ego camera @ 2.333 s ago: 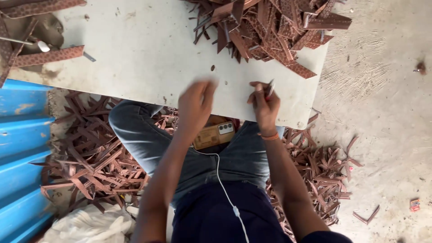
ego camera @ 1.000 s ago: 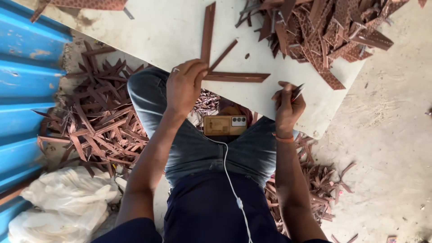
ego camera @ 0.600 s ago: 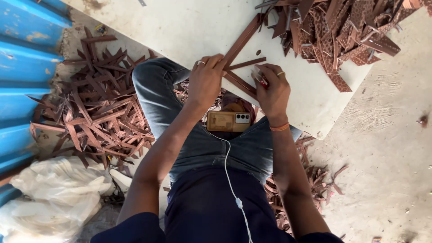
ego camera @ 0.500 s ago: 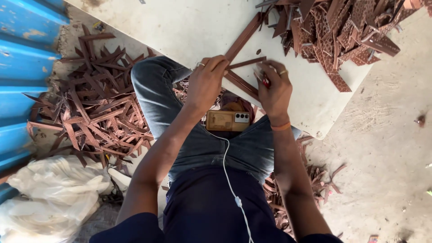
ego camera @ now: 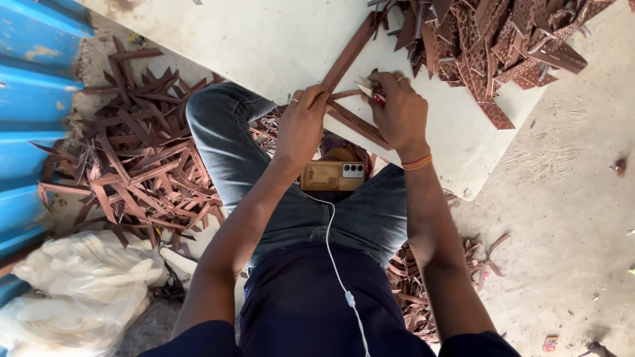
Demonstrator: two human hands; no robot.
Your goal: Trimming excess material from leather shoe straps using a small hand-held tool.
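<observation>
A pale bench [ego camera: 264, 39] lies over a floor littered with brown offcuts [ego camera: 132, 165]. The left hand [ego camera: 301, 125] pinches a long brown strip [ego camera: 349, 53] at the bench edge. The right hand [ego camera: 400, 112], fingers curled, grips a small red-handled tool [ego camera: 372, 92] against the strip. A heap of strips [ego camera: 503, 39] lies just beyond.

I see flat brown strips [ego camera: 349, 54] with a matt, leathery look, some in the pile [ego camera: 503, 39] stamped with a dotted pattern. The bench [ego camera: 264, 39] is smooth, pale board, a little stained. The jeans [ego camera: 225, 152] are soft, faded denim. The phone [ego camera: 333, 176] has a glossy gold back. The wall sheet [ego camera: 33, 79] is corrugated blue-painted metal, the floor [ego camera: 569, 218] rough concrete, the bag [ego camera: 79, 291] crinkled white plastic.
</observation>
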